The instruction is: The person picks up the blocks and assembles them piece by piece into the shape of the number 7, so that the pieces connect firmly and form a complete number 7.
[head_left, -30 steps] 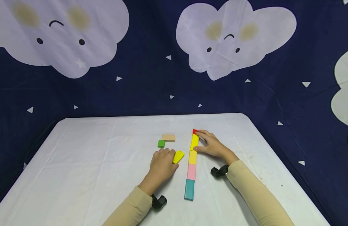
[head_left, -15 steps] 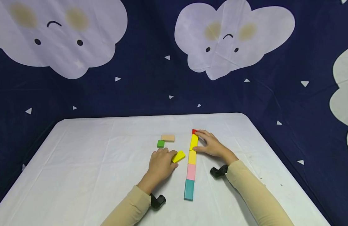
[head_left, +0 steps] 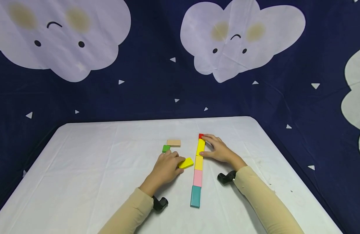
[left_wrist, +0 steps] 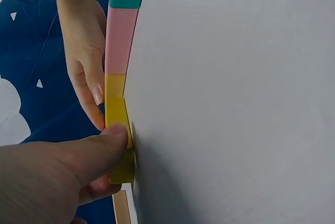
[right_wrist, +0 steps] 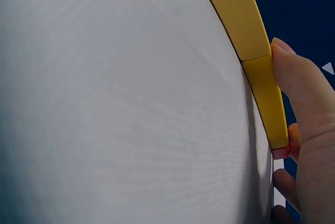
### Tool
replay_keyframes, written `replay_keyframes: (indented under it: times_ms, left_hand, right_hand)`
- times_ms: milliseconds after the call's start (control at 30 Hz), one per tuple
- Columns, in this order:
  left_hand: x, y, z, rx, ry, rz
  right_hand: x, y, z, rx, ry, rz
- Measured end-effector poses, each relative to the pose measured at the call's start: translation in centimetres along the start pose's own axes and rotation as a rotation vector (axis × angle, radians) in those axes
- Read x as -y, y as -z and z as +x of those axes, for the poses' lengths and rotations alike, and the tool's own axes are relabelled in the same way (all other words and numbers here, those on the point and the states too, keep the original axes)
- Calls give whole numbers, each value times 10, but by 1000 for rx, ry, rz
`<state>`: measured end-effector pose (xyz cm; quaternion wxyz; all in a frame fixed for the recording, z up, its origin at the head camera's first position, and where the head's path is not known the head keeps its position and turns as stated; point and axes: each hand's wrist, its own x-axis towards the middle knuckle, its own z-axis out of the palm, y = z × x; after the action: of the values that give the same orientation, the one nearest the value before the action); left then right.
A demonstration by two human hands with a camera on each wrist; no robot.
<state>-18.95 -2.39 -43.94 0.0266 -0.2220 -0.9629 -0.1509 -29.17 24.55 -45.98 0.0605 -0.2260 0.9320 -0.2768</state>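
In the head view, my left hand (head_left: 165,167) pinches a yellow block (head_left: 186,163) between thumb and fingers. Its free end points at a row of blocks just to the right. From far to near, this row has a red block (head_left: 201,136), a yellow block (head_left: 200,147), a pale yellow block (head_left: 199,162), a pink block (head_left: 198,178) and a teal block (head_left: 195,196). My right hand (head_left: 220,151) touches the row's right side. In the right wrist view, its thumb lies against the yellow block (right_wrist: 266,103), and another finger reaches the red block (right_wrist: 280,153).
A green block (head_left: 166,148) and a natural wood block (head_left: 173,143) lie beyond my left hand. The white-covered table (head_left: 109,175) ends at a dark blue cloth (head_left: 150,97) with clouds on it. Black camera mounts (head_left: 160,204) sit at both wrists.
My left hand has turned the yellow block so that it lies more crosswise, and its free end has come closer to the row. The right hand stays in place.
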Motion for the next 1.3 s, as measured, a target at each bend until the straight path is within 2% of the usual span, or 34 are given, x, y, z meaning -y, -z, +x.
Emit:
replay_keyframes:
  times_ms: [333, 800, 1067, 1300]
  left_hand:
    - [-2, 4, 4, 34, -24, 31]
    - [-1, 3, 16, -19, -61, 10]
    - [4, 13, 33, -86, -88, 29]
    - [12, 20, 60, -70, -17, 26]
  right_hand:
    - [2, 1, -2, 9, -9, -14]
    - [0, 0, -2, 5, -18, -18]
    - [0, -1, -2, 3, -12, -23]
    - [-2, -1, -1, 4, -11, -26]
